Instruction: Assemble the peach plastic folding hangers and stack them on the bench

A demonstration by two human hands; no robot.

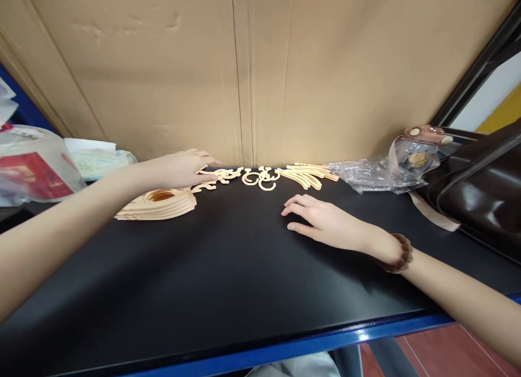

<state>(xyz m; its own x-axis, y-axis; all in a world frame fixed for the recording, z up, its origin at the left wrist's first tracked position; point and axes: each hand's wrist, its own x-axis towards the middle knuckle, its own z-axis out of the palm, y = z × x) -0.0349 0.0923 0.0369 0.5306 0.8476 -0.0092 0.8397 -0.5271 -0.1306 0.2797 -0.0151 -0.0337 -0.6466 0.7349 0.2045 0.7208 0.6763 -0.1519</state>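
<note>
Black tabletop: left hand outstretched at curly pieces, right hand loosely bent.

The curled pieces, fanned strips and stacked pieces look like smooth, matt wood (any grain is too small to make out). The black tabletop is smooth with a soft sheen; its blue edging is glossy. The cardboard is matt, dented and creased. The clear bag is crinkled, shiny plastic, the dark bag looks like glossy leather, and the wristband is fuzzy.
</note>
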